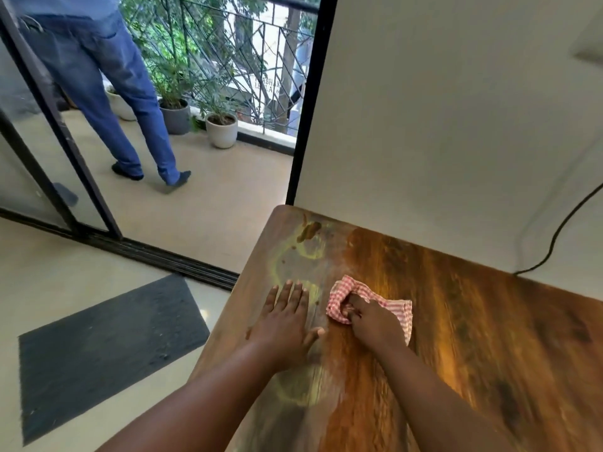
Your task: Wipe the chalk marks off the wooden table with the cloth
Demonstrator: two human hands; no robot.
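Your right hand (pixel 370 318) holds the cloth (pixel 368 300) on the tabletop (pixel 473 321); your left hand (pixel 287 321) lies flat, fingers wide, on yellow chalk marks (pixel 293 256) near the left edge

Two bare forearms, no sleeves in view; left hand (pixel 287 324) and right hand (pixel 372 321) ungloved; short plain nails.

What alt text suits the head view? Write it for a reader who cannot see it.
A person's right hand grips a red-checked cloth on a wooden table, while the left hand rests flat beside it on yellowish chalk marks. Beyond the table, another person in jeans stands on a balcony with potted plants.
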